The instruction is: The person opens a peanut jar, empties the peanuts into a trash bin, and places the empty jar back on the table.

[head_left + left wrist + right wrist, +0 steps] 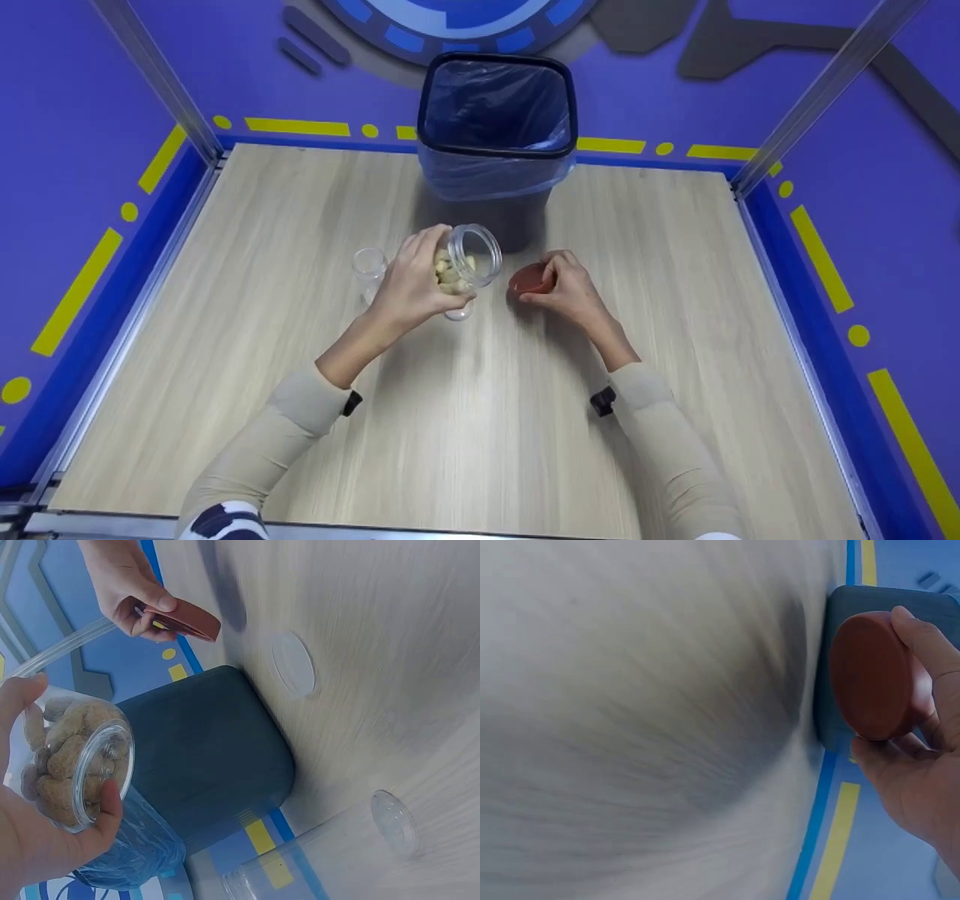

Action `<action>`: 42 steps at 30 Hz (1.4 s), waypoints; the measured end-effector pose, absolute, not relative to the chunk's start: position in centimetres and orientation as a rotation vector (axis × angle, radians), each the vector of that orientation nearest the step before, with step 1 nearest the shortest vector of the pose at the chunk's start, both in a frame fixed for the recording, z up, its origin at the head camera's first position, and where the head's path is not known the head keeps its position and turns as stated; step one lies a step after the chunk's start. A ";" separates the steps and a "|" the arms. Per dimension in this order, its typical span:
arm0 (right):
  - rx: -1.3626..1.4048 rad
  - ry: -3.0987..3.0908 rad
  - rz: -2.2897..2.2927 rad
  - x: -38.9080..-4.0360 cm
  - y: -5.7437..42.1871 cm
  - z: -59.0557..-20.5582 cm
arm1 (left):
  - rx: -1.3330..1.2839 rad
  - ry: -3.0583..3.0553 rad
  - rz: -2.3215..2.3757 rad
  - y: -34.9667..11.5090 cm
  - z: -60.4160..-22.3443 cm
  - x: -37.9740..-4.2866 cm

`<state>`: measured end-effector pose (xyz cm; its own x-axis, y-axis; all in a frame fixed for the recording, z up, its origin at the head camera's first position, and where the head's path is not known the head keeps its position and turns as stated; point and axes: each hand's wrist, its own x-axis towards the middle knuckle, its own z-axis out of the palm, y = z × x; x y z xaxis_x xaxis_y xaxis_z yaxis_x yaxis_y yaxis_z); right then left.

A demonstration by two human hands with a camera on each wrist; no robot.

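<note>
My left hand (411, 281) grips a clear glass jar (485, 251) tilted on its side, its threaded mouth uncovered and facing right. Tan, lumpy pieces like unshelled peanuts (69, 757) lie inside. In the left wrist view the thumb and fingers (111, 817) press on the glass. To the right of the jar, my right hand (576, 292) pinches the rim of a shallow, round reddish-brown dish (531, 278), possibly a lid. Its broad round face (870, 675) shows in the right wrist view. The dish is held just above the table, apart from the jar.
A dark bin (487, 180) with a clear plastic liner stands behind both hands. A clear, upright glass container (370, 264) stands left of my left hand. On the table lies a flat, clear disc (294, 664). Blue panels (67, 150) enclose the wooden table (480, 450).
</note>
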<state>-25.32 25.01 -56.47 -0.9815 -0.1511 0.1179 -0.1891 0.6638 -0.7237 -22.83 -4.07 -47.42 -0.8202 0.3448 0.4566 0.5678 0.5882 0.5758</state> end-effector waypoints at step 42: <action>0.032 -2.643 1.460 -28.2 26.3 -49.2 | -0.739 -2.552 -1.075 -3.8 -47.0 -22.8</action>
